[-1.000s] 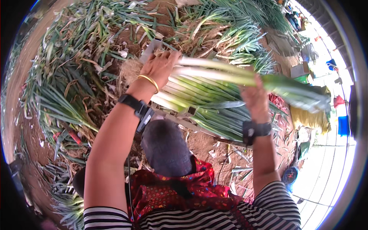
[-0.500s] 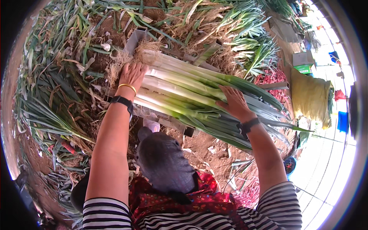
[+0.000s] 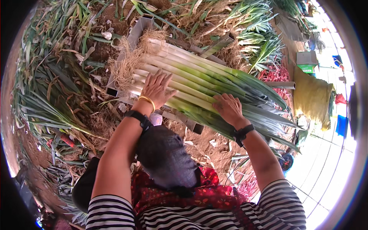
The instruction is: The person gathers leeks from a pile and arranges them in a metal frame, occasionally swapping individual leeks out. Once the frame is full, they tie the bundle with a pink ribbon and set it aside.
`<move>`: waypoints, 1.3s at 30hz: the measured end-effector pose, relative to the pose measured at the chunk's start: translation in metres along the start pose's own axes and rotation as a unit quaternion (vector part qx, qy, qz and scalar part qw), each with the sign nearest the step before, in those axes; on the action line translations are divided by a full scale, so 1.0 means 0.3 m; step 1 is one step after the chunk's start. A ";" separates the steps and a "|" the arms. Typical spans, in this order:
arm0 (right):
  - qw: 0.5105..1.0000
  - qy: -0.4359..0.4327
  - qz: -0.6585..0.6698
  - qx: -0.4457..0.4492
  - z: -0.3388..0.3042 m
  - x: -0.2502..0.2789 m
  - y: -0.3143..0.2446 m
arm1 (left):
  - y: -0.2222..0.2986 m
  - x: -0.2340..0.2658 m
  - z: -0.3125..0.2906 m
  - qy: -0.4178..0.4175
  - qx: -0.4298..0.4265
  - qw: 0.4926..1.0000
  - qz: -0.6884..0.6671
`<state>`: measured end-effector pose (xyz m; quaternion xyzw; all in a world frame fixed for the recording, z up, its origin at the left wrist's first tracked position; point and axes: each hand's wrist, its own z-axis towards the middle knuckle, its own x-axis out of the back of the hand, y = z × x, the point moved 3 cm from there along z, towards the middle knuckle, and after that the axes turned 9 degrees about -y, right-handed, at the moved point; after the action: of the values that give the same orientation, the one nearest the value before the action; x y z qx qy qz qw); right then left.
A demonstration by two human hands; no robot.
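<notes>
Both hands lie flat and spread, palms down, on top of a bundle of leeks (image 3: 199, 82); neither closes around a stalk, they only press on it. The left hand (image 3: 156, 89), with a gold bangle and a dark wrist strap just behind it, rests near the white root end, while the right hand (image 3: 229, 109), also strapped at the wrist, rests toward the middle where the stalks turn green. The bundle lies directly under and ahead of the palms, its long axis running from the hairy roots at upper left to the dark leaf tips at lower right, so the left hand is the one nearer the roots and the right nearer the leaves. I count roughly eight to ten stalks showing on the top layer; more may lie beneath. They rest in a grey metal trough frame (image 3: 135, 36), of which I see one. Closer in, the person's striped sleeves and a red patterned cloth (image 3: 207, 191) fill the lower edge. Beyond the frame, loose leek leaves (image 3: 57, 84) cover the bare earth, and farther right stand one yellow sack (image 3: 312, 97) and one green box (image 3: 306, 61).
</notes>
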<state>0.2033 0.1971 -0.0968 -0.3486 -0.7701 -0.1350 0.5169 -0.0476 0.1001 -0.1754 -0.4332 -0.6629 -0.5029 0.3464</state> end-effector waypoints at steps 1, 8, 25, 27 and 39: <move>1.000 -0.012 0.012 -0.022 0.010 0.000 0.001 | 0.003 -0.005 -0.002 -0.026 0.017 0.999 0.015; 0.994 -0.073 0.078 -0.038 0.107 0.014 0.140 | -0.035 -0.024 0.009 0.043 0.025 0.998 0.028; 0.995 -0.063 -0.050 0.063 -0.070 0.118 0.049 | -0.081 0.091 -0.096 0.207 0.058 0.970 -0.113; 0.977 -0.205 0.040 -0.040 -0.101 0.199 0.031 | -0.071 0.138 -0.149 0.286 0.051 0.946 -0.146; 0.989 0.068 -0.133 -0.015 -0.012 0.457 0.243 | -0.013 0.166 -0.077 0.294 0.054 0.954 -0.023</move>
<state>0.2246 0.3020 0.0157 -0.2402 -0.7704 -0.2375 0.5407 -0.0698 0.0886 -0.1264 -0.2314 -0.5678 -0.5795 0.5369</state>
